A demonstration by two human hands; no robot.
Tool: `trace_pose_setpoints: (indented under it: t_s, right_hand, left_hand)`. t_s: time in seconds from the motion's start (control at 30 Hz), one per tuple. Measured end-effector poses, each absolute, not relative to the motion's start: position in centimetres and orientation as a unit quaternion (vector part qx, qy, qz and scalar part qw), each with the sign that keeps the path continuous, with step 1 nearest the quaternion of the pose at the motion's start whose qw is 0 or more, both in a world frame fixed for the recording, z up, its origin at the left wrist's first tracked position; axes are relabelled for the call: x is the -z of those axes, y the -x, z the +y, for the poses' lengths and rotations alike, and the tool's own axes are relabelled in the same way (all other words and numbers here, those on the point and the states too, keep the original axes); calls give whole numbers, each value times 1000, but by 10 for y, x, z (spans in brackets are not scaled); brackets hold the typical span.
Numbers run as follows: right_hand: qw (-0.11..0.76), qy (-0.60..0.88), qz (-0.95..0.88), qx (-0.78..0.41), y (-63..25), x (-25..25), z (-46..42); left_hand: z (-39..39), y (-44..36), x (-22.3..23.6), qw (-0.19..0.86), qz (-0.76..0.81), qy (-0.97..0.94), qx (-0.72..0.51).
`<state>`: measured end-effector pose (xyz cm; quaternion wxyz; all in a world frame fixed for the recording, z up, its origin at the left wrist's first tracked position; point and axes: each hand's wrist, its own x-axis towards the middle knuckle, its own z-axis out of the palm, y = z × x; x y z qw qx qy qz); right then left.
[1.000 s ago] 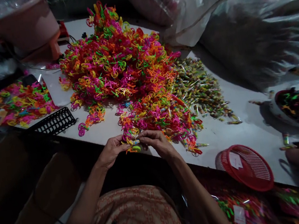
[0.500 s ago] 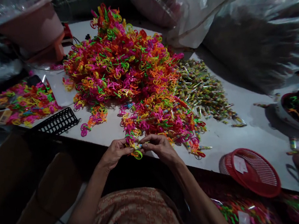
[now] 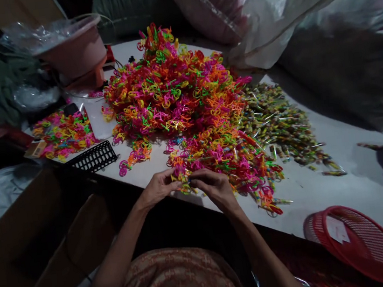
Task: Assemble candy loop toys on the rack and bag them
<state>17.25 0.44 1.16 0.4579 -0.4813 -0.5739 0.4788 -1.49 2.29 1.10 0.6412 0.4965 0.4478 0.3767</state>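
Observation:
My left hand (image 3: 160, 188) pinches a small yellow plastic piece (image 3: 185, 188) with thin arms and rings, held over the table's front edge. Close on its other side, the thumb and fingers of my right hand (image 3: 214, 186) are pressed together at a small dark bit; what they grip is too small to make out. Just beyond both hands rises a big heap of small plastic pieces (image 3: 178, 93) in pink, orange, yellow, red and green, many with wheel-like rings. To its right lies a pile of little tubes in clear wrapping (image 3: 280, 122).
On the left are a black slotted basket (image 3: 96, 157), a smaller spread of plastic pieces (image 3: 65, 132) and a pink tub (image 3: 73, 50) with clear film. A red mesh basket (image 3: 362, 238) stands at the front right edge. Large sacks (image 3: 346, 62) line the back.
The view has shifted, so the table's things sit lower and further right. Both hands stay close together around the yellow piece, whose green ring no longer hangs in plain sight.

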Motion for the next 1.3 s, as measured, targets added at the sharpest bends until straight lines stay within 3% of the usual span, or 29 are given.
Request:
trace_pose_setpoints:
  t_s: [0.1,0.17,0.27,0.37,0.5,0.6,0.7,0.97,1.2,1.3]
  right_hand:
    - [476,521,-615,-352,-171,-12,20]
    - [442,557,-654,-259,-169,-15,22]
    - [396,593,-682,-164,-171,-19,13]
    - [420,600,-674,-97,-193,-22,-1]
    - [424,653,-628,-17,-269,-19,4]
    - [327,750,-574,28,-339,-13,29]
    - [192,837,-513,0,-385,-4,58]
    - [94,866,-481,-104,-391,2,77]
    - [139,892,-411,-129,-394,-5,73]
    - [253,860,-429,-107,-394,-6,62]
  left_hand:
    - [51,28,-11,386,608,-534,-443]
    - [71,38,-8,220,696,-546,-411]
    - [94,48,0,147,743,-575,-309]
    - [106,53,5,168,741,-568,-315]
    - [100,61,5,301,684,-445,-493]
    - [74,61,3,439,604,-348,-567]
    - [41,48,6,565,569,-286,-525]
    - [14,15,18,627,551,-237,-497]
    - [18,16,15,644,519,-190,-530]
    - [17,17,13,649,512,-176,-535]
